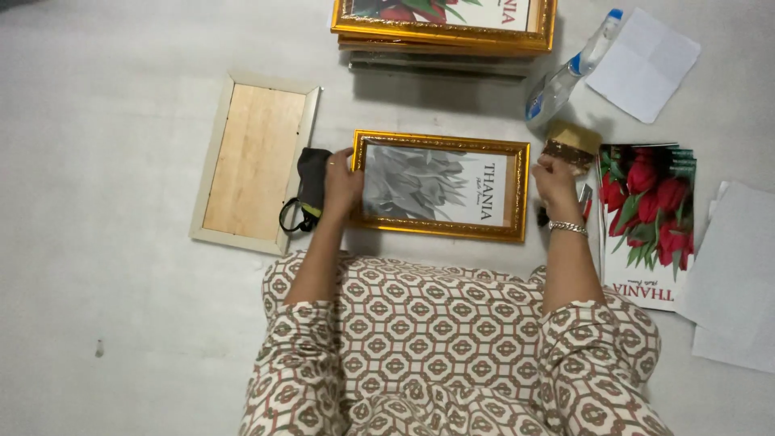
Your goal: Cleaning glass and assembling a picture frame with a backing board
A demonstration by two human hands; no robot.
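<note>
Gold frame lying flat on the floor, steadied at both short ends.

The left hand is pressing its fingers onto the frame's left edge, thumb curled over the moulding, gripping it. The right hand is sitting at the right edge with fingers clenched around a small brush, its bristles pointing down. The frame is looking light and rigid, but its glazed front is likely fragile and slick, so holding by the moulded edges, not the glass, seems wisest. Around it are lying a dark cloth, an unfinished frame back, a spray bottle, flower prints and stacked frames.
</note>
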